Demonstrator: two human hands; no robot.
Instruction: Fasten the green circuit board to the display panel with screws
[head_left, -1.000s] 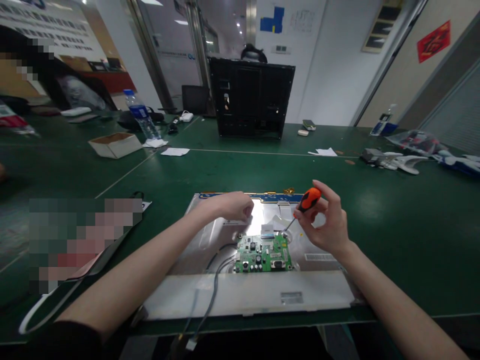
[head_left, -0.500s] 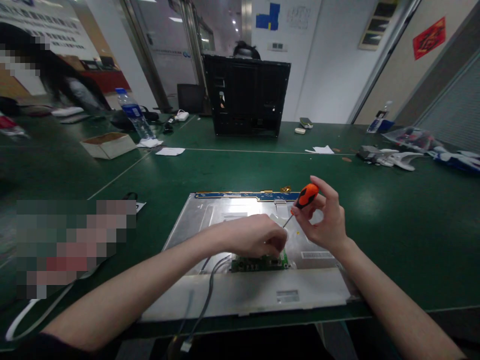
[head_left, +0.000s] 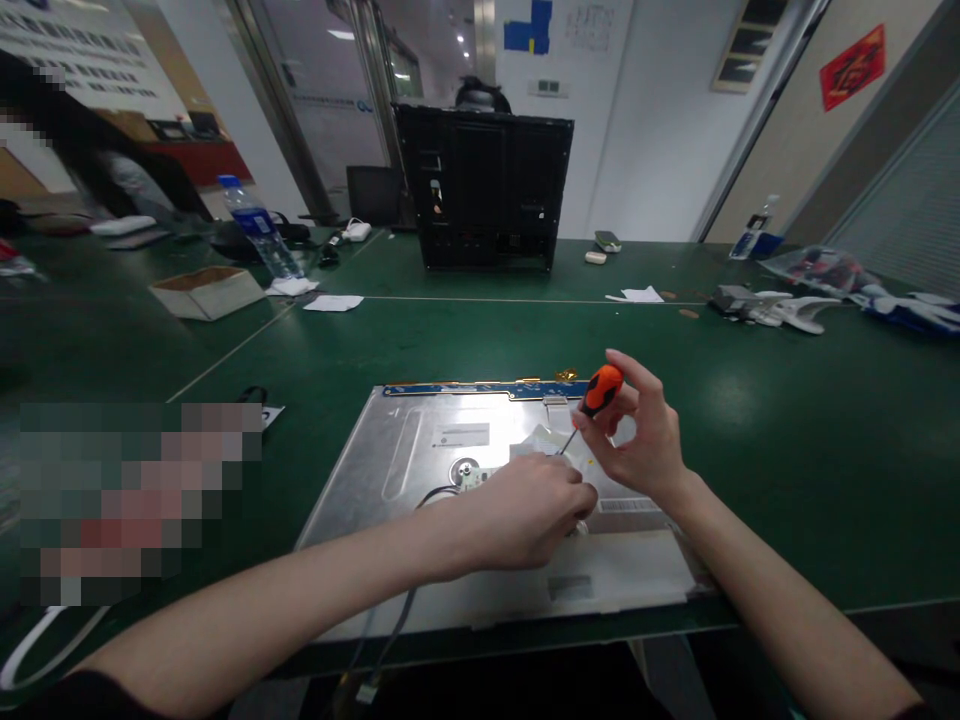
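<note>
Brought the left hand (head_left: 536, 512) down and rightward since a second ago, from over the upper part of the metal panel back (head_left: 409, 430), past the tip of the orange-and-black screwdriver (head_left: 602, 390), to over the green circuit board (head_left: 475, 479). Covered nearly all of that board, fully in sight a second ago, down to its upper left corner. Bared the white printed label (head_left: 461, 436), partly hidden earlier. Shifted the whole scene slightly leftward.

Head-worn view — forward and down
</note>
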